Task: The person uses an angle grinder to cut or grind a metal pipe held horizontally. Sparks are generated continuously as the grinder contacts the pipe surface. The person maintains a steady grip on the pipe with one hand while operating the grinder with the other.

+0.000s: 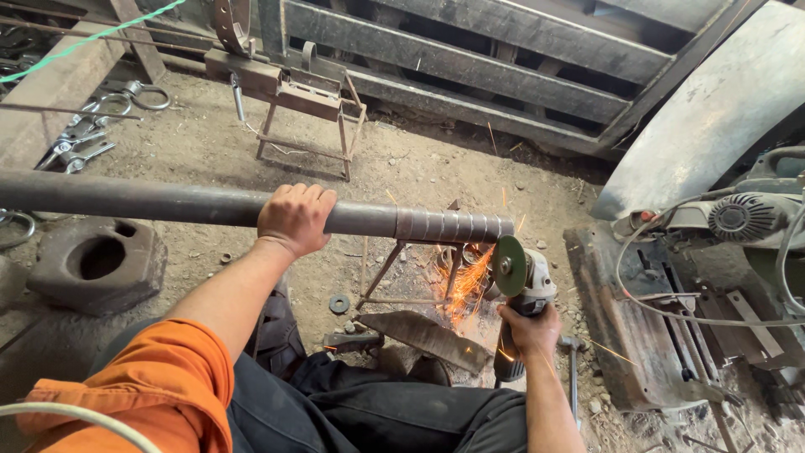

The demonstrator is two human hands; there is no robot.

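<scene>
A long dark steel pipe lies across the view, its right end ground bright in rings. My left hand grips the pipe from above near the middle. My right hand holds the body of an angle grinder. Its green disc touches the underside of the pipe's end, and orange sparks spray down and left. The pipe end rests over a small metal stand.
A rusty metal stand sits on the dirt floor behind the pipe. Shackles and hooks lie at left, a heavy block with a hole below them. Another power tool with cables and metal plates lie at right.
</scene>
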